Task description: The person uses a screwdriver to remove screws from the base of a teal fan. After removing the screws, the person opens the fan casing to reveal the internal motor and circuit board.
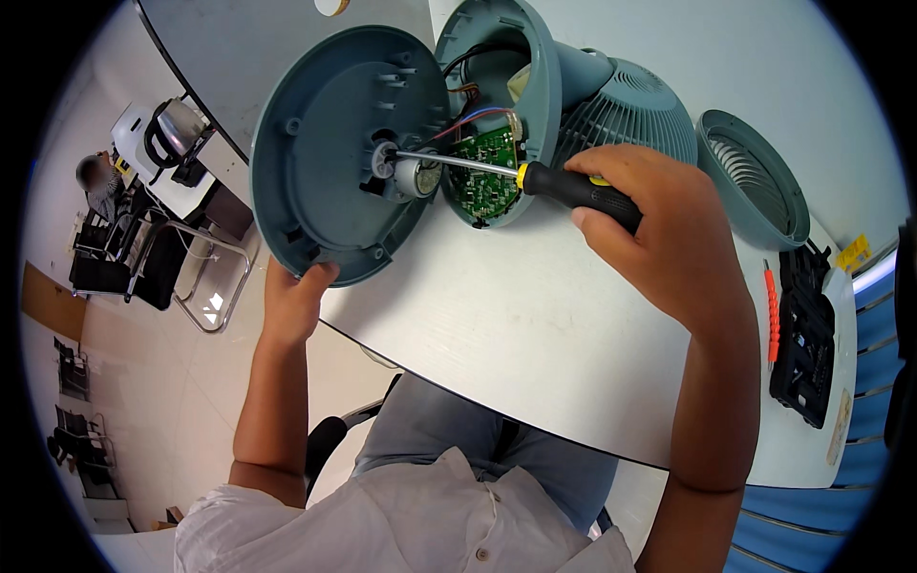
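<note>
My left hand (298,296) grips the lower rim of a round grey-green base cover (325,172), which is tilted up with its inside toward me. My right hand (650,215) is closed around the black and yellow handle of a screwdriver (583,194). The shaft points left, and its tip meets the white hub beside a small motor (417,179) at the cover's middle. Coloured wires run from there to a green circuit board (485,172) in the opened fan base (542,95). Behind my right hand lies the fan's slatted head (635,110).
A round grille ring (755,180) lies at the right of the white table (516,325). Near it are an open black tool case (804,334) and a red-orange flexible shaft (772,315). Chairs (158,272), a kettle (177,129) and another person (98,186) are off to the left.
</note>
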Motion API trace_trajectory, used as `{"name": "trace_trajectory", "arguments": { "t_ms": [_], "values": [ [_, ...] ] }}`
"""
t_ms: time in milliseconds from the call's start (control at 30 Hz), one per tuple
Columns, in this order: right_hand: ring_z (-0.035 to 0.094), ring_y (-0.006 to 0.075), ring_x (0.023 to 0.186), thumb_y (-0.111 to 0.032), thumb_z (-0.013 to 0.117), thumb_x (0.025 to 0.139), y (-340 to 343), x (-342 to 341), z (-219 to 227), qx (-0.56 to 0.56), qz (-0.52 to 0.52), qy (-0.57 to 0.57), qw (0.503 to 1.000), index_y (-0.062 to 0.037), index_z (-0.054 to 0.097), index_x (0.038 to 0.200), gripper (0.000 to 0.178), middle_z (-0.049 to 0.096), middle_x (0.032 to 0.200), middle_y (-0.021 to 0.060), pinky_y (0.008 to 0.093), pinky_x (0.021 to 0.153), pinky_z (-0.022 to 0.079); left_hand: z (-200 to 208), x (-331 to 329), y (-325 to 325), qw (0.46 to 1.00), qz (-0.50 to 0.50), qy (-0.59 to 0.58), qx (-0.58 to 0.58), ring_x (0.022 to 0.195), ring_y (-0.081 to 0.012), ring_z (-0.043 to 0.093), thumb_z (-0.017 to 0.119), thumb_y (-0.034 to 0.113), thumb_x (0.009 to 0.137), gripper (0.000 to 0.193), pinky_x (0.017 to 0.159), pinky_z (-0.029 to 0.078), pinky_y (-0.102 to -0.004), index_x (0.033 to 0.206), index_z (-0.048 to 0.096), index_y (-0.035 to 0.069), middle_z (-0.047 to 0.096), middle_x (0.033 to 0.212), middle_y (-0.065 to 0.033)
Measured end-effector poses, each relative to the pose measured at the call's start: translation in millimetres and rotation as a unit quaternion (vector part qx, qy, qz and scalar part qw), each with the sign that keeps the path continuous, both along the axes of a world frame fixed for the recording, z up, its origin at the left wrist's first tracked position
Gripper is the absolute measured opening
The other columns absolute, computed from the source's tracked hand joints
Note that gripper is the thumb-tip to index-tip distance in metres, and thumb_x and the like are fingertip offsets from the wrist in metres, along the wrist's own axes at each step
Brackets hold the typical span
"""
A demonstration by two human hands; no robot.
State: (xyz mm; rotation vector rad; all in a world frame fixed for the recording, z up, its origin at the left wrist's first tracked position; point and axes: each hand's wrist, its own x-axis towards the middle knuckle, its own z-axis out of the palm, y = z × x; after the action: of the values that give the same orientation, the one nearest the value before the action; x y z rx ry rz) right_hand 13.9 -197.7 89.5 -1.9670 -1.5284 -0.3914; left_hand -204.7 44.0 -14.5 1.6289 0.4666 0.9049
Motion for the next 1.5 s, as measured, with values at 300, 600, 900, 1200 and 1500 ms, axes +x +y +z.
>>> {"name": "trace_trajectory", "arguments": {
  "t_ms": [300,600,900,1200,1500],
  "values": [
    [0.056,0.0263,0.066,-0.007,0.065,0.067,-1,-7,5,-0.029,-0.006,-0.06,0.998,-0.004,0.063,0.096,0.029,0.058,0.076,0.0112,0.0326,0.061,0.043,-4,1,-3,1.0,-0.001,0.0,-0.009,0.095,-0.0134,0.05,0.053,0.003,0.07,0.046,0.084,0.04,-0.0282,0.115,0.05,-0.002,0.055,0.105,-0.0047],
    [0.054,0.024,0.067,-0.005,0.074,0.058,0,-14,6,0.021,0.0,-0.186,0.982,-0.0073,0.063,0.097,0.041,0.055,0.079,0.0072,0.0349,0.057,0.042,-10,-1,1,1.0,0.006,0.014,-0.014,0.093,-0.0134,0.05,0.053,0.003,0.07,0.043,0.083,0.04,-0.0284,0.113,0.052,-0.001,0.056,0.103,-0.0045],
    [0.054,0.0231,0.078,-0.002,0.075,0.057,2,0,5,0.006,0.001,-0.183,0.983,-0.0085,0.063,0.096,0.041,0.056,0.084,0.0066,0.0342,0.065,0.044,-13,-3,6,1.0,-0.016,0.015,-0.019,0.091,-0.0128,0.049,0.054,0.003,0.069,0.042,0.081,0.041,-0.0279,0.111,0.052,-0.001,0.055,0.1,-0.0038],
    [0.052,0.023,0.076,-0.004,0.076,0.058,5,-9,2,0.0,-0.065,-0.188,0.98,-0.0074,0.058,0.091,0.037,0.05,0.079,0.0055,0.0333,0.064,0.044,-18,-6,5,1.0,-0.017,0.02,-0.012,0.089,-0.012,0.05,0.054,0.003,0.069,0.04,0.078,0.041,-0.0272,0.109,0.053,-0.001,0.055,0.098,-0.0028],
    [0.051,0.022,0.062,-0.016,0.07,0.075,4,-16,0,-0.04,-0.103,-0.081,0.991,-0.0046,0.055,0.079,0.02,0.049,0.066,0.0062,0.0339,0.056,0.041,-9,-4,-8,0.999,0.003,0.048,0.021,0.085,-0.0115,0.05,0.053,0.001,0.069,0.038,0.075,0.041,-0.0268,0.107,0.054,-0.001,0.056,0.095,-0.0024]
  ]
}}
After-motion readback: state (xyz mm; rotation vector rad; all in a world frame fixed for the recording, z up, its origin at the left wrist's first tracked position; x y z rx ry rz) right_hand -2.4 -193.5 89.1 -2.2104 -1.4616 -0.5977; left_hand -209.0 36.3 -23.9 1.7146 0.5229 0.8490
